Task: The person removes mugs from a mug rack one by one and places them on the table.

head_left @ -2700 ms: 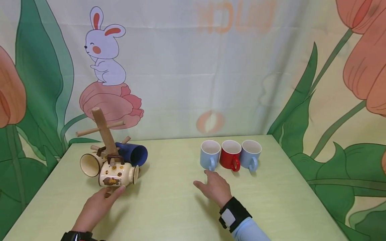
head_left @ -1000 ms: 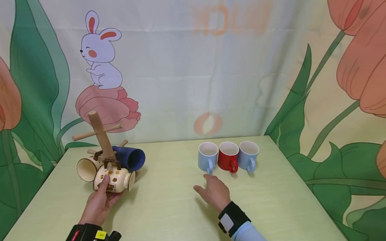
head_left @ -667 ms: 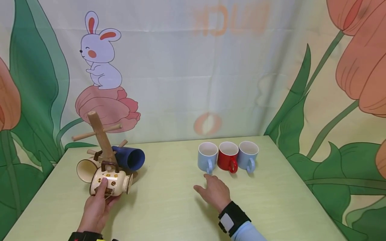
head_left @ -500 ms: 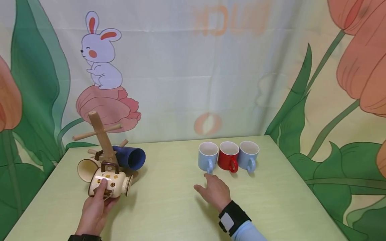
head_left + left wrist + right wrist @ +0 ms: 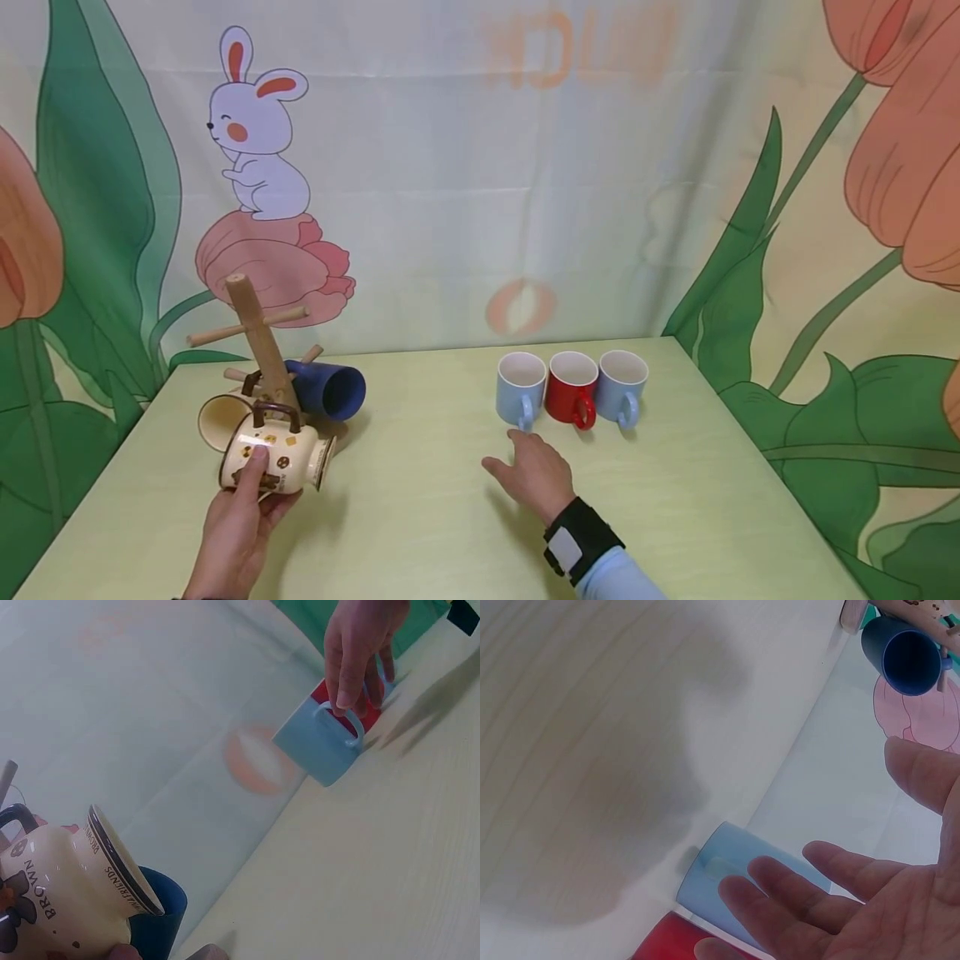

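Observation:
My left hand [image 5: 236, 529] grips a cream mug [image 5: 273, 454] with a brown handle and small printed pictures, thumb on its near side. The mug lies sideways, handle up, just in front of a wooden mug tree [image 5: 258, 337]. Whether a peg still passes through its handle I cannot tell. In the left wrist view the cream mug [image 5: 60, 892] shows its flared rim and the lettering "BROWN". My right hand [image 5: 536, 475] hovers over the table, fingers spread and holding nothing. Just beyond its fingertips stands a light-blue mug [image 5: 519, 392].
On the mug tree hang a dark blue mug [image 5: 326, 387] and a second cream mug [image 5: 221, 417]. A red mug [image 5: 570, 387] and another light-blue mug [image 5: 621, 383] stand in a row with the first. Behind the table [image 5: 420, 500] hangs a printed cloth [image 5: 420, 208].
My left hand moved from below the cream mug to gripping it, then drew it toward me, away from the mug tree's post. My right hand has stayed nearly still.

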Tool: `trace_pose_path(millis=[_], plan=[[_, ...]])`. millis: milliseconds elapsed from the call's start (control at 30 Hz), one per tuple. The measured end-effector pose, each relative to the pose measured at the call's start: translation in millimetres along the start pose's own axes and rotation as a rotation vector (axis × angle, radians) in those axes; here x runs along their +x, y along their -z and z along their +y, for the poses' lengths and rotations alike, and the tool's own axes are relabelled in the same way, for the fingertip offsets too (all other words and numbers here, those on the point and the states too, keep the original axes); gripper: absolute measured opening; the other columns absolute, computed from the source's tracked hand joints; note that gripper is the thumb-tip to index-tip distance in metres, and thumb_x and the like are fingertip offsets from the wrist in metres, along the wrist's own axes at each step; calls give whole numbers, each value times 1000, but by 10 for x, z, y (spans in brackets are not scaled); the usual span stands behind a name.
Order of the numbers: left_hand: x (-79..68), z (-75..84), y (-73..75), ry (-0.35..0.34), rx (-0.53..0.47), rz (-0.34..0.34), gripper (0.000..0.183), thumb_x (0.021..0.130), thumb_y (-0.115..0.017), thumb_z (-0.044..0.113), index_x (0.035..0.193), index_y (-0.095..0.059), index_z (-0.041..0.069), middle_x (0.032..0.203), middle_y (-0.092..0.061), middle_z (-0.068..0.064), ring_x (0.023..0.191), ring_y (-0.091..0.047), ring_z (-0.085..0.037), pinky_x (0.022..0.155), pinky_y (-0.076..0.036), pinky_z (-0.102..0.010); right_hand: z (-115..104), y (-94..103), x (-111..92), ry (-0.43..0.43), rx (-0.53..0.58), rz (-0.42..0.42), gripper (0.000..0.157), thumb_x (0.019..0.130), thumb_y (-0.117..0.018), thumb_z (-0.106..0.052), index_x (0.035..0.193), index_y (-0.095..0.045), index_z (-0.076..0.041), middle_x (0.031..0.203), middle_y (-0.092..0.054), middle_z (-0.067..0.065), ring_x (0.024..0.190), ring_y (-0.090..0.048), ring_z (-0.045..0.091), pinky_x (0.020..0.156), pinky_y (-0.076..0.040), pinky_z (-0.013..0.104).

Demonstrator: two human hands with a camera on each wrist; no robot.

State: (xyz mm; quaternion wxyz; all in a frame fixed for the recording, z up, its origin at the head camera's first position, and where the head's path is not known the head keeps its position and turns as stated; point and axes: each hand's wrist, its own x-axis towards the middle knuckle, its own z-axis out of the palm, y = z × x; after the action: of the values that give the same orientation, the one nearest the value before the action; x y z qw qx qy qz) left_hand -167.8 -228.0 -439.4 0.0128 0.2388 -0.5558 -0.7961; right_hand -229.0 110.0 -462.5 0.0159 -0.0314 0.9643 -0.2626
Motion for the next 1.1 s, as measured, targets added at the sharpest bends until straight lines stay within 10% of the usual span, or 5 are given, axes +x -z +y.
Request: trace_pose_path(millis=[467,633,1100], plan=[[-156,92,-180,-69,68,52,93,88,-57,61,158,-14,18,135,-41,-2,101,-60,-6,90,-52,-25,3,11,-1,-20,7,-4,62,88,-73,-42,133,-58,-2,124,-63,19,113,-60,37,92,-49,55],[-197,95,-294,-159,113,-12,83,94,-59,49,156,-14,18,140,-37,-3,120,-50,-13,94,-49,-23,13,13,-7,-8,17,7,62,88,-73,-43,132,-59,-2,124,-63,19,113,-60,37,92,-49,55],[-104,-2,-703,-391,433,-175,72,95,-68,32,146,-26,4,132,-47,-16,109,-52,-18,82,-47,-18,-25,89,-36,18,41,-2,61,89,-71,-43,133,-59,-2,128,-62,19,117,-58,38,94,-47,57]])
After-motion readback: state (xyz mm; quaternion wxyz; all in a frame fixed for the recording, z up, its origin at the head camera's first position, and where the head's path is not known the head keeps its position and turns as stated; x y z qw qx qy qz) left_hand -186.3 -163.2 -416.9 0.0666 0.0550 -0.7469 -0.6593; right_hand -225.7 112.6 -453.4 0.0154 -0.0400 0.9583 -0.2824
